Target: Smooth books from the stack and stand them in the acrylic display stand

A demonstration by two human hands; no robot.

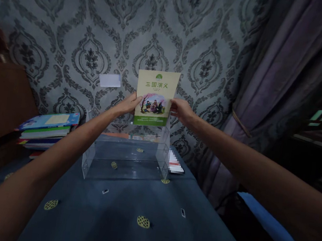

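Observation:
Both my hands hold a thin book (156, 96) with a pale yellow and green cover upright, its front facing me. My left hand (130, 103) grips its left edge and my right hand (181, 110) grips its right edge. The book hangs just above the back of a clear acrylic rack (93, 157) that stands on the blue-grey table (125, 210). Whether the book's bottom edge touches the rack I cannot tell.
A stack of books (47, 128) lies to the left of the rack. A small dark object (176, 166) lies at the rack's right. A patterned wall (107, 30) rises behind, with a white card (109, 80) on it. A purple curtain (271, 91) hangs at the right.

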